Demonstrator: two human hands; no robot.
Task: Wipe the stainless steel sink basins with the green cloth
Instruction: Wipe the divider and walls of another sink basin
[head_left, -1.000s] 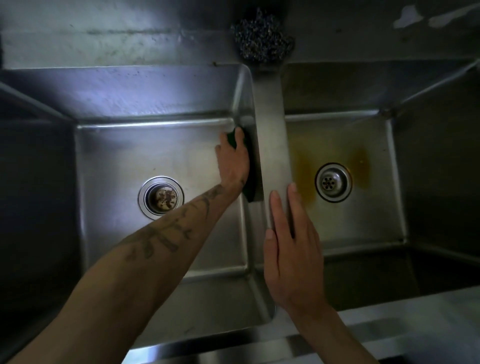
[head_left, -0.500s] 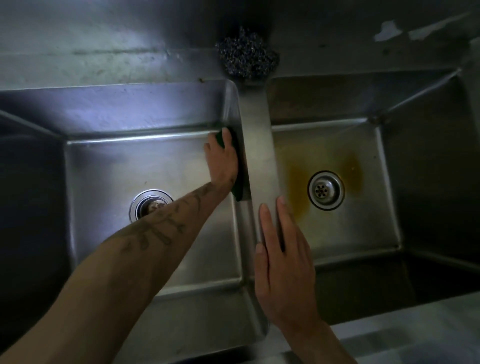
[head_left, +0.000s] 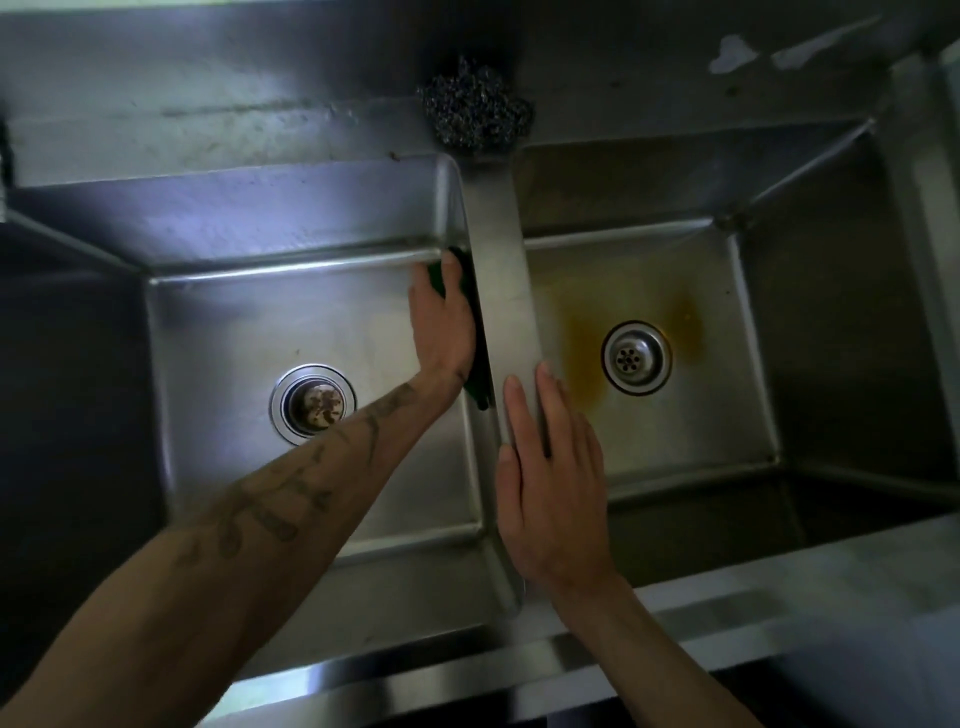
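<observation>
In the left basin, up against the divider: that was where the work sat.

Left hand (head_left: 442, 325): flat, fingers together, palm pressing the green cloth (head_left: 475, 387) onto the basin's right inner wall; not a pinch.
Green cloth: trapped btwn palm and wall, only its edges showed, a bit by the fingertips near the back corner and a longer strip below the wrist. Mostly hidden by the hand.
Right hand (head_left: 550, 488): lay open on the divider (head_left: 501, 270), fingers straight and close together, holding nothing, looked like a brace.
Left basin (head_left: 234, 332): floor looked fairly bright; drain (head_left: 313, 404) had brown bits in the strainer.
Right basin (head_left: 727, 338): orange-brown stain on the floor round its drain (head_left: 636, 356), esp. on the divider side. Untouched by the look of it.
Steel scourer (head_left: 475, 111): on the back ledge at the head of the divider, not in use.
Step in hand: prob. wiping the divider-side wall of the left basin, close to the back corner.
Progress: my guess, early to mid; right basin not yet done.
Next move needs: firm flat pressure, strokes along the wall, then the floor and round the drain. After that, cloth over the divider to the right basin, where the stain would likely need harder rubbing.
Watch for: cloth bunching under the palm in the corner.
</observation>
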